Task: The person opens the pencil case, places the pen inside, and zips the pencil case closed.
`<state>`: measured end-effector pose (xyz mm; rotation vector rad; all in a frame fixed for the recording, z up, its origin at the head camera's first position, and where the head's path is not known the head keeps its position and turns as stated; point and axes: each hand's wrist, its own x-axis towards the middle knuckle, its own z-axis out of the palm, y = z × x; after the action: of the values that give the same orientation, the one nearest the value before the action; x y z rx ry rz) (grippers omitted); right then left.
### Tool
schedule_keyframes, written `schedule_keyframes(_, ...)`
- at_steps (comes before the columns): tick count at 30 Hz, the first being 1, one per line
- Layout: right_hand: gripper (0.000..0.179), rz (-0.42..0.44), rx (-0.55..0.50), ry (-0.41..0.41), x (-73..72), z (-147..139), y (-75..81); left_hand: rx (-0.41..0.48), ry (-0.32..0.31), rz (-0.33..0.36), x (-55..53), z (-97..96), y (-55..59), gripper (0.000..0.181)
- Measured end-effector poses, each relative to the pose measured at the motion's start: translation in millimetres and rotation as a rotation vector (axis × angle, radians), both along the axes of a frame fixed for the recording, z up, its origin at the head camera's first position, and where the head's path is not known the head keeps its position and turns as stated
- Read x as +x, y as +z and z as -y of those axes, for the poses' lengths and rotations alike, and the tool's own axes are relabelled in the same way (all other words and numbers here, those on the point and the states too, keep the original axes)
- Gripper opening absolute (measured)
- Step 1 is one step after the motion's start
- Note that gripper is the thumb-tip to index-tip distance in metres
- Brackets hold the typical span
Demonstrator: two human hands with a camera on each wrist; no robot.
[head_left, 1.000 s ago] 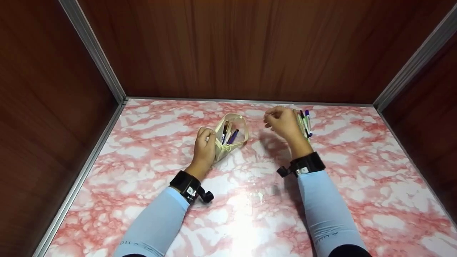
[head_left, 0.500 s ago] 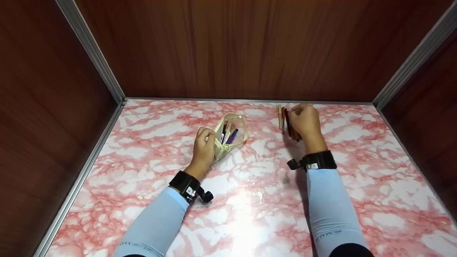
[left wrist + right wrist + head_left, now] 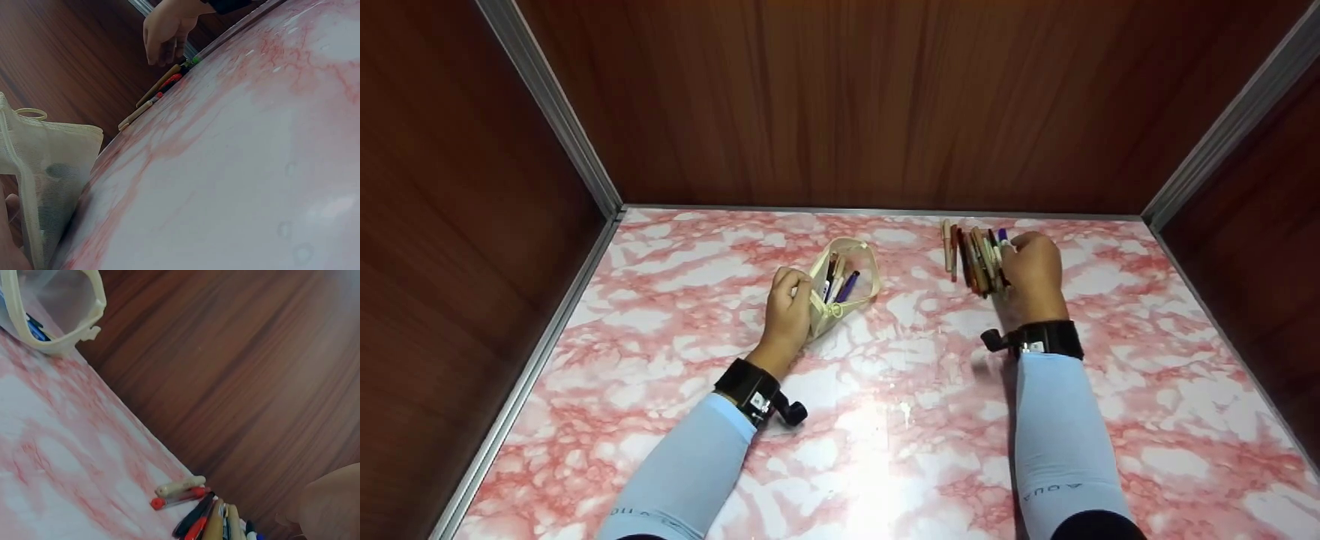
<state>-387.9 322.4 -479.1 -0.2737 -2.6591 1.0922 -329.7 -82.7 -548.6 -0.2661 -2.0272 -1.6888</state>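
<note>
My left hand (image 3: 789,304) grips the side of a pale yellow mesh pencil pouch (image 3: 821,324), whose mouth gapes toward the right. Several pens, one of them purple (image 3: 848,286), stand inside it. In the left wrist view the pouch (image 3: 62,163) shows its see-through mesh wall and zipper edge. My right hand (image 3: 1035,266) is at the right end of a row of pens (image 3: 976,262), beside a purple-capped marker (image 3: 1003,235). From the left wrist, the right hand (image 3: 169,34) appears above the pens with its fingers hanging loosely bent; nothing held shows between them.
A pink-and-white marbled tabletop (image 3: 885,420) lies under everything. Brown wood-grain panels (image 3: 877,105) close it in at the back and both sides, with metal strips along the corners. The leftmost pen (image 3: 947,244) lies slightly apart from the row.
My right hand has moved rightward, from the left of the pens, across them, to their right end. More pens are now uncovered to its left. The left hand and pouch stay put.
</note>
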Motion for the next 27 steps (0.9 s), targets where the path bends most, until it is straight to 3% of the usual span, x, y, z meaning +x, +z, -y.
schedule_keyframes(5,0.048,0.066,-0.050,0.017,-1.7,-6.6,-9.9,0.009,-0.007,-0.003,0.3,0.0,1.2,0.017)
schedule_keyframes(14,0.038,0.134,0.027,0.005,-3.1,-10.5,-16.9,0.015,-0.007,0.008,1.4,-0.5,2.7,0.017)
schedule_keyframes(20,0.049,0.234,-0.059,-0.002,-0.8,-11.5,-12.1,0.015,-0.008,0.005,1.1,-0.1,2.0,0.018)
schedule_keyframes(23,0.055,0.238,-0.093,0.011,1.1,-14.0,-10.6,0.006,-0.004,0.010,1.0,0.0,1.8,0.018)
schedule_keyframes(27,0.039,0.216,-0.118,0.033,4.5,-16.4,-10.6,0.002,-0.005,0.013,0.8,-0.1,1.7,0.017)
